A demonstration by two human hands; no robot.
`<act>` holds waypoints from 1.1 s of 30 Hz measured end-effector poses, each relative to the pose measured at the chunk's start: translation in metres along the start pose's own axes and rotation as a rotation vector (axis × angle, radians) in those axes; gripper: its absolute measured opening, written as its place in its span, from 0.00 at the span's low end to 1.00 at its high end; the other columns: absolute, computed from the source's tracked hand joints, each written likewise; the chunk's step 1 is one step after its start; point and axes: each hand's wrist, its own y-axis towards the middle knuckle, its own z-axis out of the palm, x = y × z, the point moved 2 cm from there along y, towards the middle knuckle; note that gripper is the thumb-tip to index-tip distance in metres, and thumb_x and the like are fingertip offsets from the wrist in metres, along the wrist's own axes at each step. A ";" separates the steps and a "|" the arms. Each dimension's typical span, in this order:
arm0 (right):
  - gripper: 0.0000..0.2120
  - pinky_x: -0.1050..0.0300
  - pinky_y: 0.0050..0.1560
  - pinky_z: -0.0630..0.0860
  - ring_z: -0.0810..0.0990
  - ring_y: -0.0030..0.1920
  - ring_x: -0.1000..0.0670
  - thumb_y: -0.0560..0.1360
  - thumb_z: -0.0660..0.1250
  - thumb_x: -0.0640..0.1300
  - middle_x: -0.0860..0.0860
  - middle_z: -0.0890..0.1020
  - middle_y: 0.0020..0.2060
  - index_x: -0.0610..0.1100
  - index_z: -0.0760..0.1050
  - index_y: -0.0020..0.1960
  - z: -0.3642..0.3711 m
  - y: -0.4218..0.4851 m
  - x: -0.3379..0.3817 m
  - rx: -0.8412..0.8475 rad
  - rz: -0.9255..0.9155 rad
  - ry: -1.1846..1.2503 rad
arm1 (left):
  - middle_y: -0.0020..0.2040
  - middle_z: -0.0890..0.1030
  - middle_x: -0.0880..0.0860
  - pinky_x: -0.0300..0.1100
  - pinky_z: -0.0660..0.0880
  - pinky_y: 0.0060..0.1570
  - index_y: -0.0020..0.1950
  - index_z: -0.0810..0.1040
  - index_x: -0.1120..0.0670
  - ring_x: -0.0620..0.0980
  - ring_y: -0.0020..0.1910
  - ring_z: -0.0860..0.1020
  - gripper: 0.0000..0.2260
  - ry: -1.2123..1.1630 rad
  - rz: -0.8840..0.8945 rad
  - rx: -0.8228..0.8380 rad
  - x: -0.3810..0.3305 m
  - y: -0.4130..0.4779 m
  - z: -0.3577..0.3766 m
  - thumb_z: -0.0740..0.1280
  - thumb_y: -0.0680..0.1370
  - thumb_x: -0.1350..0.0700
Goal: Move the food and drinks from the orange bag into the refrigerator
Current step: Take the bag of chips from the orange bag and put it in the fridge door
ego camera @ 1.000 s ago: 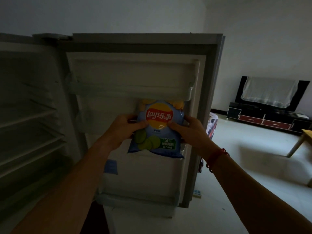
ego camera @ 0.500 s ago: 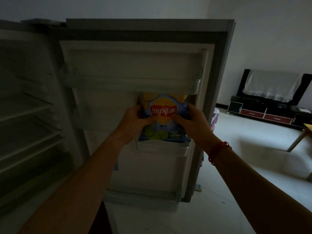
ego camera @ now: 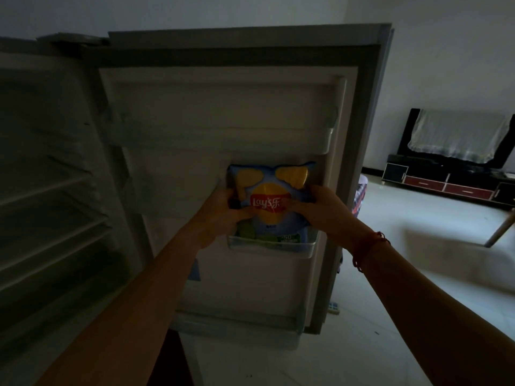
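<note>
A blue bag of Lay's chips (ego camera: 271, 190) stands upright in the small clear bin (ego camera: 270, 246) on the inside of the open refrigerator door (ego camera: 223, 112). Its lower part sits inside the bin. My left hand (ego camera: 223, 210) grips the bag's left edge and my right hand (ego camera: 323, 210) grips its right edge, thumbs on the front. The orange bag is not in view.
The refrigerator's dark interior with several shelves (ego camera: 47, 218) lies to the left. A long door shelf (ego camera: 217, 135) runs above the chips and another (ego camera: 237, 321) below. To the right are tiled floor (ego camera: 418, 288), a low TV cabinet (ego camera: 448, 185) and a table leg (ego camera: 498, 229).
The bag has gone down from in front of the door into the small door bin, with both hands still on it. The view has moved closer to the door.
</note>
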 end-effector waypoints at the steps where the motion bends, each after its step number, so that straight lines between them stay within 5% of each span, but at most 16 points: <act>1: 0.17 0.53 0.51 0.80 0.81 0.52 0.48 0.76 0.70 0.43 0.47 0.81 0.52 0.40 0.74 0.62 -0.001 -0.002 0.001 -0.005 0.013 0.025 | 0.62 0.79 0.50 0.44 0.77 0.58 0.62 0.76 0.49 0.48 0.59 0.79 0.13 -0.015 -0.014 -0.007 -0.001 -0.001 -0.001 0.69 0.77 0.57; 4: 0.17 0.50 0.53 0.81 0.82 0.53 0.48 0.77 0.69 0.45 0.46 0.82 0.54 0.41 0.74 0.64 -0.004 -0.004 -0.001 -0.012 0.032 0.055 | 0.60 0.80 0.54 0.46 0.76 0.57 0.55 0.78 0.48 0.52 0.57 0.79 0.07 0.026 -0.016 -0.070 -0.002 -0.001 -0.001 0.68 0.78 0.56; 9: 0.17 0.62 0.42 0.77 0.80 0.51 0.48 0.78 0.68 0.43 0.45 0.80 0.54 0.40 0.74 0.64 -0.001 -0.005 0.004 -0.018 0.029 -0.030 | 0.59 0.79 0.62 0.52 0.76 0.59 0.55 0.76 0.56 0.57 0.57 0.78 0.08 0.163 -0.014 -0.128 -0.001 -0.002 0.003 0.67 0.79 0.54; 13: 0.16 0.56 0.47 0.79 0.81 0.50 0.48 0.76 0.70 0.49 0.46 0.82 0.52 0.42 0.76 0.61 -0.008 -0.009 0.001 -0.079 -0.013 -0.192 | 0.58 0.80 0.56 0.43 0.77 0.53 0.56 0.77 0.52 0.50 0.54 0.79 0.06 0.099 -0.033 -0.115 -0.008 -0.009 0.006 0.66 0.80 0.55; 17: 0.13 0.74 0.28 0.67 0.76 0.35 0.58 0.78 0.68 0.50 0.48 0.79 0.41 0.39 0.79 0.53 -0.010 -0.013 0.000 -0.193 -0.040 -0.401 | 0.49 0.82 0.56 0.49 0.77 0.54 0.50 0.78 0.52 0.53 0.49 0.80 0.03 0.188 0.007 -0.185 -0.009 -0.016 0.008 0.66 0.80 0.55; 20: 0.14 0.71 0.28 0.65 0.74 0.33 0.59 0.78 0.67 0.50 0.47 0.79 0.41 0.38 0.79 0.51 -0.009 -0.013 0.001 -0.207 -0.031 -0.417 | 0.48 0.81 0.66 0.58 0.78 0.54 0.48 0.78 0.57 0.60 0.47 0.80 0.07 0.258 -0.007 -0.204 -0.007 -0.020 0.008 0.66 0.80 0.53; 24: 0.13 0.66 0.31 0.68 0.77 0.37 0.54 0.78 0.68 0.51 0.47 0.81 0.42 0.41 0.79 0.51 -0.012 -0.020 0.004 -0.204 -0.017 -0.404 | 0.47 0.78 0.71 0.63 0.74 0.53 0.46 0.74 0.53 0.54 0.42 0.77 0.05 0.322 0.005 -0.213 -0.006 -0.026 0.004 0.65 0.80 0.53; 26: 0.12 0.65 0.32 0.69 0.77 0.37 0.55 0.78 0.67 0.51 0.47 0.81 0.43 0.43 0.78 0.51 -0.013 -0.027 0.007 -0.201 -0.027 -0.404 | 0.49 0.80 0.68 0.60 0.75 0.54 0.48 0.77 0.53 0.58 0.47 0.80 0.04 0.332 -0.001 -0.233 -0.009 -0.032 0.004 0.65 0.80 0.54; 30: 0.16 0.57 0.44 0.73 0.78 0.46 0.50 0.78 0.66 0.53 0.50 0.79 0.48 0.44 0.75 0.61 -0.014 -0.046 0.016 -0.211 -0.081 -0.411 | 0.56 0.81 0.53 0.35 0.73 0.48 0.61 0.78 0.54 0.49 0.54 0.78 0.12 0.352 0.022 -0.298 -0.017 -0.049 0.009 0.66 0.80 0.53; 33: 0.22 0.56 0.49 0.71 0.75 0.49 0.51 0.79 0.65 0.54 0.49 0.78 0.53 0.46 0.69 0.68 -0.013 -0.065 0.022 -0.188 -0.138 -0.443 | 0.62 0.76 0.48 0.32 0.71 0.52 0.68 0.73 0.56 0.46 0.60 0.74 0.20 0.459 0.071 -0.341 -0.021 -0.065 0.017 0.67 0.79 0.50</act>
